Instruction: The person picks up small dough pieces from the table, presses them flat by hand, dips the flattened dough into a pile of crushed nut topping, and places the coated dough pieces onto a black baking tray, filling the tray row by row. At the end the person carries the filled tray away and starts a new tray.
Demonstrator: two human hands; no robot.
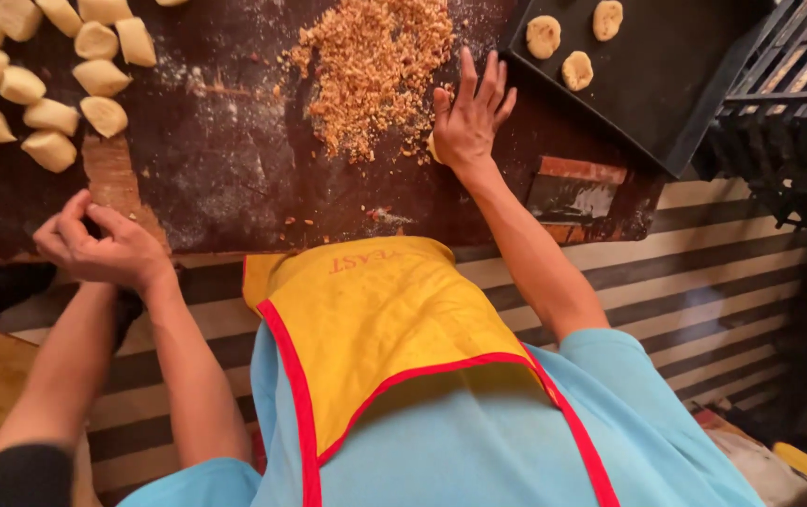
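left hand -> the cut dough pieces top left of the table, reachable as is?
Probably yes. The left hand sits curled at the table's near edge, and the dough pieces lie further up the same side. Only bare, floured table lies between them; nothing blocks the way. The right hand is busy by the crumb pile.

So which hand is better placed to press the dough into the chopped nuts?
Probably the right hand: it lies flat over a pale dough piece at the edge of the brown chopped-nut pile. The left hand is curled at the dark table's near edge.
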